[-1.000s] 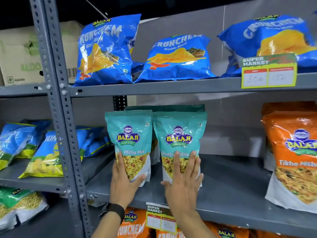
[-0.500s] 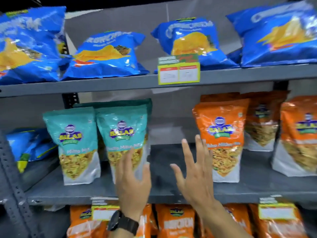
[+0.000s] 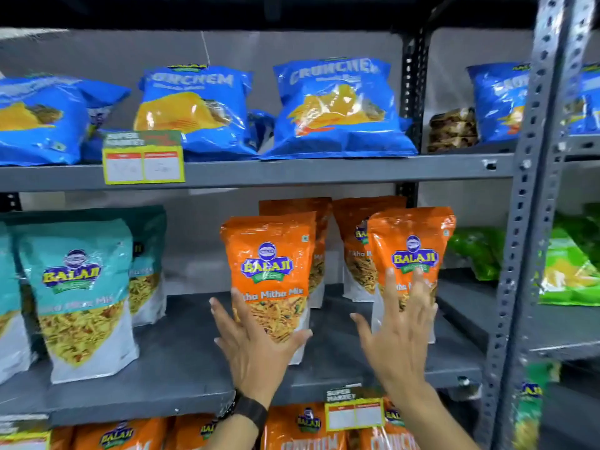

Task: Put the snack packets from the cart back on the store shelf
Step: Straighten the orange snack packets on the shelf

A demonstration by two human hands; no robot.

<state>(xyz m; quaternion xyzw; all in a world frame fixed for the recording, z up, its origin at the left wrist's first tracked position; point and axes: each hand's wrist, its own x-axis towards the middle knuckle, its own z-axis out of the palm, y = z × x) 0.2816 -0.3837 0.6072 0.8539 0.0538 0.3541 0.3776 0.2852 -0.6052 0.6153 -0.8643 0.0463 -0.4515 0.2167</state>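
Two orange Balaji snack packets stand upright at the front of the grey middle shelf (image 3: 181, 362), with more orange packets behind them. My left hand (image 3: 256, 349) lies flat with spread fingers against the lower front of the left orange packet (image 3: 269, 254). My right hand (image 3: 399, 339) rests the same way on the right orange packet (image 3: 410, 241). Neither hand closes around a packet. The cart is out of view.
Teal Balaji packets (image 3: 78, 287) stand to the left on the same shelf. Blue Crunchem bags (image 3: 337, 105) and a price tag (image 3: 143, 157) fill the shelf above. A perforated upright post (image 3: 526, 222) is close on the right, with green packets (image 3: 565, 271) beyond it. Orange packets (image 3: 302, 427) sit below.
The view and both hands have shifted right, from the two teal packets across the bare gap to the two orange packets, which my hands now touch.
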